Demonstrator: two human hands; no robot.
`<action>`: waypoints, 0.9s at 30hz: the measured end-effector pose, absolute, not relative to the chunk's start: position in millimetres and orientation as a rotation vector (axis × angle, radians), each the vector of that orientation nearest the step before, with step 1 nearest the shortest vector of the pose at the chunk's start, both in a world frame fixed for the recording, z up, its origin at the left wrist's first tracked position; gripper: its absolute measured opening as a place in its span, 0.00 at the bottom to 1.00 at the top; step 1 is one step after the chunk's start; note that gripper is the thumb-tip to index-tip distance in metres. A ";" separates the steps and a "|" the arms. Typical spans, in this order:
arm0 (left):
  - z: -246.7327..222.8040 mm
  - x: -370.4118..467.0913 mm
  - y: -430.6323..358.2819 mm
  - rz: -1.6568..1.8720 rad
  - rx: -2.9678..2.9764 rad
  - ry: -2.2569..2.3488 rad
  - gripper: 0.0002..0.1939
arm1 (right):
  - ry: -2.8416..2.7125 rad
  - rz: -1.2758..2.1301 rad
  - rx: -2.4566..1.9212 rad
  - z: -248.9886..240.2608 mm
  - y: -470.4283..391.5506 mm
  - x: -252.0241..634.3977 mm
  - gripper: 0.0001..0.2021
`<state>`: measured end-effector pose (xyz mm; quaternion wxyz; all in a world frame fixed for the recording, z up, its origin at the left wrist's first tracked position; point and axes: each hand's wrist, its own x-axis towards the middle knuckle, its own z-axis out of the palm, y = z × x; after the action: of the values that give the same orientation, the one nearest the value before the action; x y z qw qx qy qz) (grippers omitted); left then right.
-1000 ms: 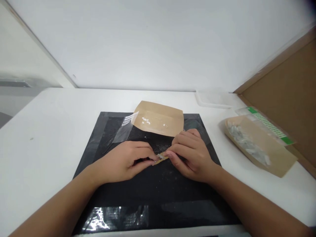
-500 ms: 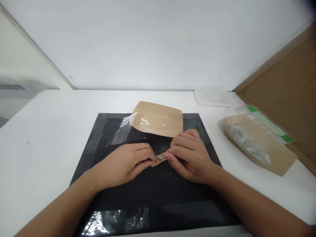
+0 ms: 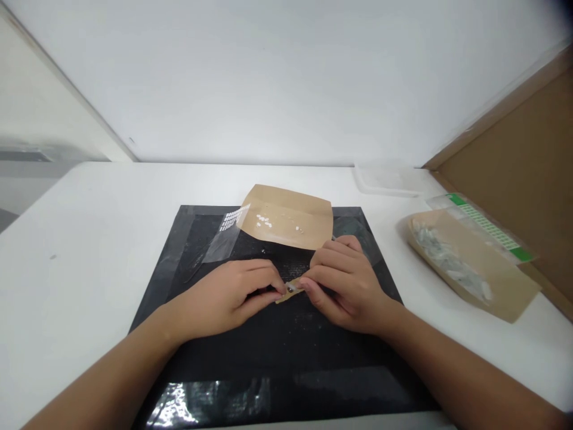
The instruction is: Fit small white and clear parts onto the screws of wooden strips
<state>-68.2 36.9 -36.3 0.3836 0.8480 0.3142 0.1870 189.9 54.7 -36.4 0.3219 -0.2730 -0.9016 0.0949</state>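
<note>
My left hand is closed, thumb and forefinger pinching the left end of a small brown strip over the black mat. On the strip, between my fingertips, lies a tiny translucent piece with a dark shiny spot; its kind is too small to tell. My right hand is closed too, with thumb and forefinger pinched at the strip's right end. A thin dark tip shows by its curled fingers; the rest of that object is hidden.
Behind my hands, a brown paper sheet carries several small white bits. A clear sheet of white labels overlaps its left edge. To the right are a brown paper holder of clear pieces, a green-and-white label sheet and a clear tray.
Both hands keep their pinch in nearly the same place. The dark shiny spot on the translucent piece shows a little more plainly. The whole view has shifted slightly.
</note>
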 end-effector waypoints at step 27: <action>-40.6 -69.2 34.3 0.467 2.193 0.897 0.05 | -2.460 0.274 -0.758 -40.2 57.1 191.5 0.07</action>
<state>-69.2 34.3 -40.6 0.3551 0.8489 0.3473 0.1809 191.5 57.1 -40.2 0.2727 -0.2817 -0.9143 0.1016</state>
